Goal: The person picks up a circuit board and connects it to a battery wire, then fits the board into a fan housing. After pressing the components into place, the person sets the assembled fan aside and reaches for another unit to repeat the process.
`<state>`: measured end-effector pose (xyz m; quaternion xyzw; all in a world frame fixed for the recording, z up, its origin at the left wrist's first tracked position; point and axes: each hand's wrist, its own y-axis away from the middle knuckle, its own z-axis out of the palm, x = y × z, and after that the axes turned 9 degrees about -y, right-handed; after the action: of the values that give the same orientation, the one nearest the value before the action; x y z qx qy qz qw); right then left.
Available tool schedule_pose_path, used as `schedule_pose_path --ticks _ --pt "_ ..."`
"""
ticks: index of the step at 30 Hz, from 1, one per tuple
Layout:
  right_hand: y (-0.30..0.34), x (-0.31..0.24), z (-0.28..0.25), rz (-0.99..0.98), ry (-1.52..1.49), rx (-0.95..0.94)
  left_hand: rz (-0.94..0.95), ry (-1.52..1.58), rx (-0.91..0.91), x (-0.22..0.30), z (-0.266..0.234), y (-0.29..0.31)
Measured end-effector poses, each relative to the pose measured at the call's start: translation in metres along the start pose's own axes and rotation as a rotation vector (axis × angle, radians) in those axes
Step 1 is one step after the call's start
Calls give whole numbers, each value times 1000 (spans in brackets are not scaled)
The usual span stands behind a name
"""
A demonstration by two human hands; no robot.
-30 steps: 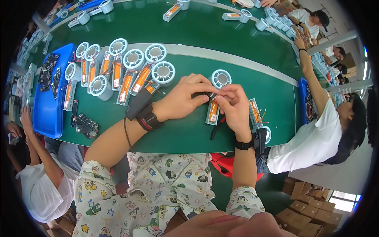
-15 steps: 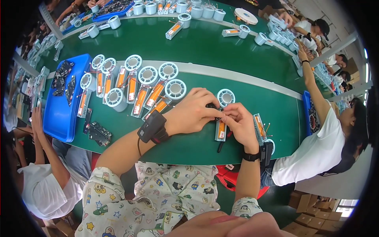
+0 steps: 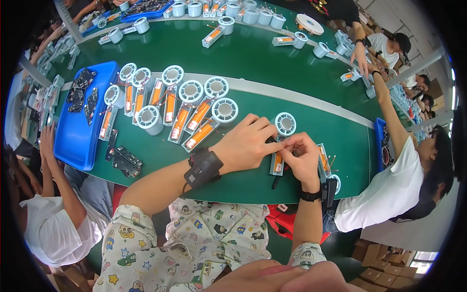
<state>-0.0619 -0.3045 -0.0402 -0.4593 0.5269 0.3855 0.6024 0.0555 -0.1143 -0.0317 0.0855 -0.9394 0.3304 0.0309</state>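
Observation:
My left hand (image 3: pixel 249 142) is closed on a small black part (image 3: pixel 270 139), mostly hidden by the fingers; it looks like a circuit board. My right hand (image 3: pixel 302 158) pinches at my left fingertips, and what it grips is too small to make out. Both hands are over a pale blue unit: its round, grilled cylinder (image 3: pixel 285 124) stands beyond the fingers, and its narrow case with an orange battery (image 3: pixel 277 163) shows below them. From the case's near end a thin black piece (image 3: pixel 276 182) sticks out. Just right of my right hand lies another battery case (image 3: pixel 323 159) with loose wires.
Several similar units (image 3: pixel 181 119) crowd the table at the left. Beyond them are loose black circuit boards (image 3: pixel 125 161) and a blue tray (image 3: pixel 78 146) of boards. A metal rail (image 3: pixel 292 100) crosses the green table (image 3: pixel 233 182). Co-workers sit on both sides; a reaching arm (image 3: pixel 389 104) is at right.
The view has shifted slightly, moving the table things a little right. My hands stay together over the same unit. A co-worker's hand has come down at the far right, near a unit.

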Motion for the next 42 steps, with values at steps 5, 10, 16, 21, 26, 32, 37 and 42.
schedule_pose_path --ticks 5,10,16,21,26,32,37,42 --pt "1 5 -2 -70 -36 -21 25 -71 38 3 1 1" --pt "3 -1 -2 -67 -57 -20 20 -104 42 9 0 3" --pt "0 -18 -4 80 -197 7 -187 214 69 8 9 2" --pt "-8 -8 -18 20 -57 36 -538 800 22 12 20 6" --pt "-10 -20 -17 233 -110 11 -632 933 -144 8 17 1" --pt "-12 -22 -10 295 0 -33 -659 1021 -128 4 22 2" --pt "-7 -8 -9 -54 284 -46 -675 1025 -86 15 38 7" --pt "-3 -7 4 -195 455 27 -766 1069 -52 29 36 5"
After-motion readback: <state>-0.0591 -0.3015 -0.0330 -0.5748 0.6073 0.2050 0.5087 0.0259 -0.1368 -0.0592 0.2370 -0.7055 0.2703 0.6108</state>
